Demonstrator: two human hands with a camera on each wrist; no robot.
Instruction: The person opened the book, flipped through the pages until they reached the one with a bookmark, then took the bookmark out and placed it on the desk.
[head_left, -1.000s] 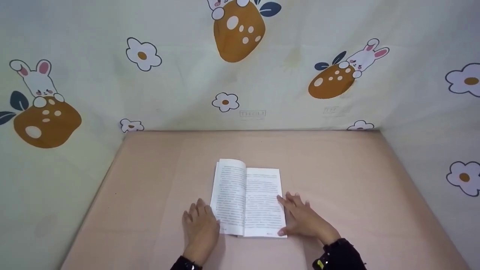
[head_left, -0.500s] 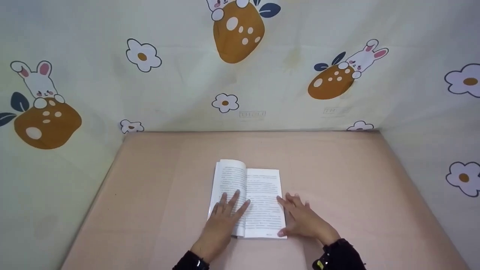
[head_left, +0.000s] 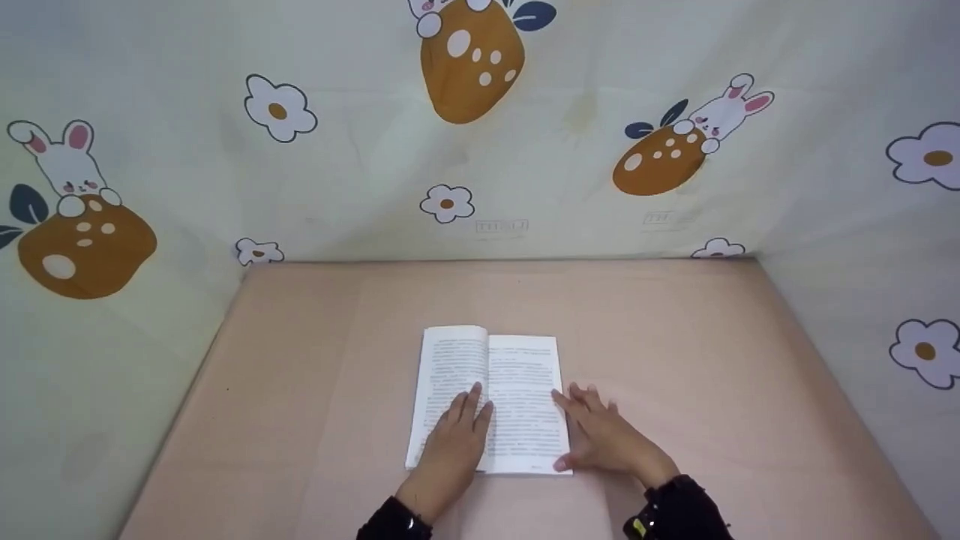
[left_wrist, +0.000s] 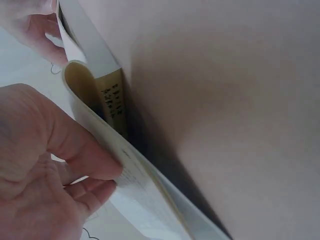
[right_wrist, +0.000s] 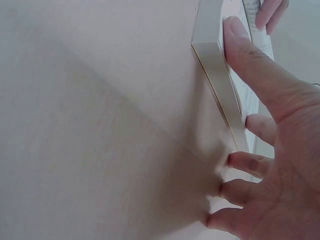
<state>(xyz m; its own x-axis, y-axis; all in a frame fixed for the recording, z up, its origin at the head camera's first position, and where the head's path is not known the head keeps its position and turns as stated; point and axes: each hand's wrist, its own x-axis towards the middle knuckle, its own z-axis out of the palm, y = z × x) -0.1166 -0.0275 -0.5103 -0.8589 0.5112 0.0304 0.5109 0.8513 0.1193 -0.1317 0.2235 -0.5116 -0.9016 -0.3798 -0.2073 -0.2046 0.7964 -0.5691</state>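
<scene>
A thick paperback book point(head_left: 525, 405) lies open on the table, with lines of small print on both pages. My left hand point(head_left: 456, 442) rests on the left page near the spine, fingers extended and pressing the paper down. In the left wrist view the pages curve up beside the yellowish spine point(left_wrist: 114, 100), and the left thumb and fingers point(left_wrist: 95, 160) touch the page. My right hand point(head_left: 609, 442) lies at the book's right edge. Its thumb point(right_wrist: 242, 42) presses the lower right corner of the page, its index fingertip touches the edge, and the other fingers spread beside the book.
The table point(head_left: 300, 390) has a plain pinkish-beige cover. Pale cloth walls point(head_left: 360, 165) printed with rabbits, brown fruit and flowers rise at its back, left and right sides.
My left hand has come from the table beside the book onto the left page and slid toward the spine. The left pages now lie flatter and farther left. My right hand stays put.
</scene>
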